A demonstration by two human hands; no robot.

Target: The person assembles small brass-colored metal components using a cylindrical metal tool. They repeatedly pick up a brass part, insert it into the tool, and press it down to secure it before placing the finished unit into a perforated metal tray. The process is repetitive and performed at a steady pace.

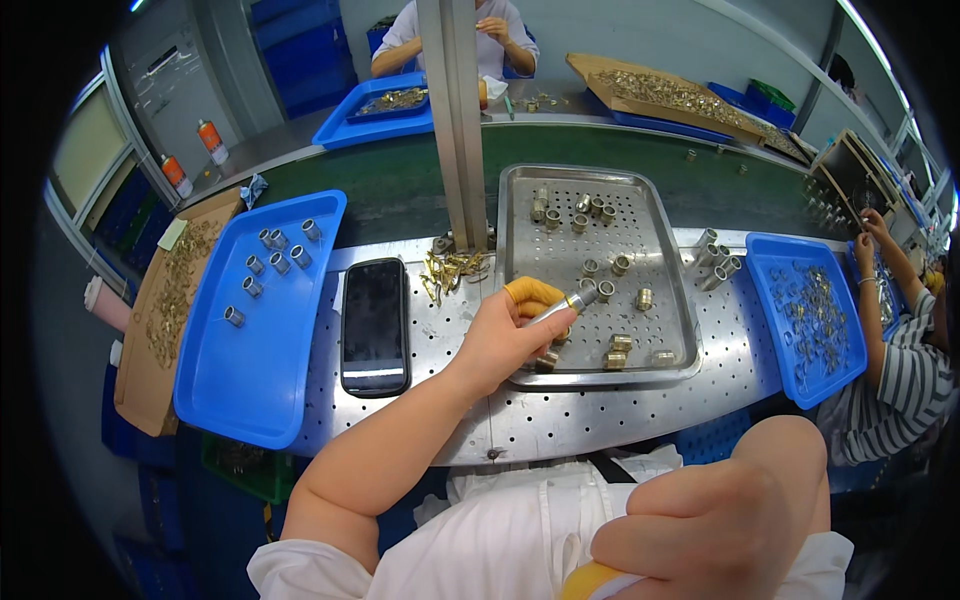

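Note:
My left hand [505, 335] is closed around a slim silver metal tube [560, 309] with a thin brass-coloured ring, its tip pointing up to the right. Yellow covers sit on some of its fingers. It hovers over the near left part of a perforated steel tray [655, 215]. Short metal sleeves [620, 264] stand and lie about in that tray, some right beside the hand. Close to the camera, my right hand [705, 525] is raised with fingers curled and a yellow cover on one; whatever it may hold is hidden.
Left are a black phone [374, 325], small brass pieces [452, 272] and a blue tray [245, 370] with several metal tubes. A metal post [455, 120] rises behind the steel tray. Right stand tubes [715, 262] and a blue tray of small parts [815, 315]. Co-workers sit opposite and right.

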